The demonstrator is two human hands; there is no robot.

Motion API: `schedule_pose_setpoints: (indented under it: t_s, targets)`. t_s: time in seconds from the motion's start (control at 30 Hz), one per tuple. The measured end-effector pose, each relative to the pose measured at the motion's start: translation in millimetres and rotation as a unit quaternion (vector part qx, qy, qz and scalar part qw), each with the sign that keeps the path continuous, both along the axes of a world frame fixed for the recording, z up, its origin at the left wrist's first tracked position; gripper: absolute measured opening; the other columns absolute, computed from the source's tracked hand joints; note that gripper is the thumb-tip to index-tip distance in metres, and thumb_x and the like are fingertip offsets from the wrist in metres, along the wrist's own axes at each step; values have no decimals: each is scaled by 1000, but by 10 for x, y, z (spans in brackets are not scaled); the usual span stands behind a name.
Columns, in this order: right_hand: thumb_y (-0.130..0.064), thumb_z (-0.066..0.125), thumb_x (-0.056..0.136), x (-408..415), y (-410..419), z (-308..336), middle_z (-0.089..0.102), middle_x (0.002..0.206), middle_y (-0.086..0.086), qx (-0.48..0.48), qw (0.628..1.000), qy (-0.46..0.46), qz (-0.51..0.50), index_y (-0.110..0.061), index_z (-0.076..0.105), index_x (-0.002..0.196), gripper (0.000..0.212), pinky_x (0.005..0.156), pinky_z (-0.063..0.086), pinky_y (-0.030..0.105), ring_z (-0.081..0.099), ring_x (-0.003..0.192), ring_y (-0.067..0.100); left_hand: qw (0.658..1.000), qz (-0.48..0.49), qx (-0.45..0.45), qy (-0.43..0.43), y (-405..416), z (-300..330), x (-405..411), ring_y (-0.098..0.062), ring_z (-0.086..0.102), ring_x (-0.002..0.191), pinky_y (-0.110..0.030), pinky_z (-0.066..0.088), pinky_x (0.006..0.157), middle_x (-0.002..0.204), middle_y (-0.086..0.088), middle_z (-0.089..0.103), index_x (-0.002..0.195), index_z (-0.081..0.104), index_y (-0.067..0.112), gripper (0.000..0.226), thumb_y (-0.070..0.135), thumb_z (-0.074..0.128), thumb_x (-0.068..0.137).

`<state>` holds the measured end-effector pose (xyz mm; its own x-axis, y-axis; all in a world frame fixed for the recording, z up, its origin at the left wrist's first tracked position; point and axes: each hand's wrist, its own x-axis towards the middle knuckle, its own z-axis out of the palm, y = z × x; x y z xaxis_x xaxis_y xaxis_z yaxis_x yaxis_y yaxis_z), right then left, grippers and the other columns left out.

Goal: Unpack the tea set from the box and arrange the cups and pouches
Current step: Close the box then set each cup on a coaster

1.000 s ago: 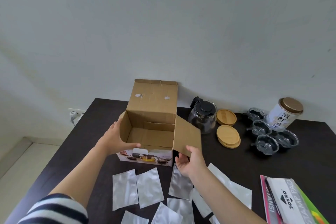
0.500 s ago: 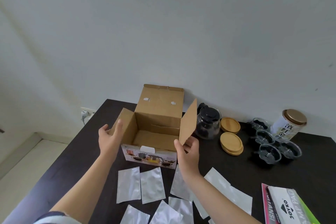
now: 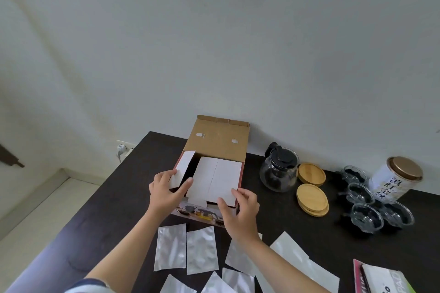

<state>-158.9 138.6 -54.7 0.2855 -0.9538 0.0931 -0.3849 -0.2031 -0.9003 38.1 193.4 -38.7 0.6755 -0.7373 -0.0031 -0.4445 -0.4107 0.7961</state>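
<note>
The cardboard tea set box [image 3: 217, 143] stands on the dark table [image 3: 114, 207], its back lid upright. Both side flaps are folded in over the opening; the right flap [image 3: 219, 178] lies flat and white. My left hand [image 3: 166, 191] holds the left flap [image 3: 182, 169] near the box's left wall. My right hand [image 3: 240, 209] presses the front right corner of the right flap. Several silver pouches [image 3: 170, 246] lie flat in front of the box. Several glass cups [image 3: 366, 217] sit at the right, beside a glass teapot [image 3: 278, 171].
Two stacks of bamboo coasters [image 3: 312, 198] lie between the teapot and the cups. A white tin with a gold lid [image 3: 395, 178] stands at the far right. A stamp pad box and booklet [image 3: 381, 279] lie at the bottom right. A wall socket [image 3: 123, 147] sits beyond the table's left edge.
Both side flaps, open a second ago, have been folded inward over the box opening. My hands moved from the box's outer sides onto the flaps.
</note>
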Motion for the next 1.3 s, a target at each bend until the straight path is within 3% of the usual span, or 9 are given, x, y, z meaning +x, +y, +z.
schedule_pose_setpoints:
  t_s: [0.1,0.27,0.4,0.47,0.57,0.7,0.8,1.07,1.3]
  targets:
    - [-95,34,59,22,-92,-49,39,129,-6,-20,999,30,13,-16,61,124,106,81,32,4,30,116,4,999,-16,30,-39,14,-87,-51,-26,23,134,-44,30,106,140,2,37,139,41,26,85,69,62,68]
    - [-46,62,87,115,-483,92,30,142,4,19,997,64,31,-12,49,135,60,100,23,20,24,130,15,995,-22,25,-89,39,-202,-32,-24,24,132,-43,36,103,141,2,36,145,36,25,92,72,56,68]
    - [-40,58,89,297,-920,256,36,146,8,89,996,22,-14,-7,42,139,62,110,31,38,30,139,28,995,-26,5,-92,34,-214,-52,-21,27,129,-41,40,101,139,2,36,146,35,24,93,70,57,67]
    - [-36,57,90,376,-1110,365,40,143,9,144,989,-11,-38,-4,41,137,59,107,37,42,38,134,28,995,-34,-1,-95,41,-218,-45,-19,28,127,-38,40,99,138,3,35,146,34,24,97,74,56,66]
    - [-20,56,91,416,-1292,562,58,113,10,176,980,-78,-43,-5,55,108,22,88,46,40,55,105,26,994,-48,-6,-96,50,-229,-23,-16,28,126,-35,40,98,138,4,33,147,31,24,101,78,51,64]
    - [-17,53,95,384,-1399,698,45,139,24,184,979,-85,-23,9,39,133,48,106,36,45,41,129,38,992,-69,-3,-102,68,-225,7,-16,28,127,-30,39,97,139,3,30,148,28,23,108,82,51,61]
    - [-17,58,93,325,-1377,675,47,141,14,160,983,-89,22,-6,41,139,50,99,40,37,43,132,30,990,-91,8,-108,73,-237,44,-14,26,126,-29,38,98,139,3,27,150,24,22,118,92,45,56]
    - [-42,78,75,-15,-1209,487,26,153,1,-3,986,19,165,-32,-9,151,115,104,33,33,34,135,13,983,-139,35,-110,92,-243,139,-19,19,131,-39,32,108,144,2,19,151,11,25,133,91,57,45]
    - [-67,72,64,-191,-850,352,19,148,-1,-68,961,69,260,-48,-6,145,114,106,36,31,28,132,-2,990,-124,-10,-66,99,-194,149,-6,28,120,-33,29,106,133,15,31,141,32,31,117,86,65,43]
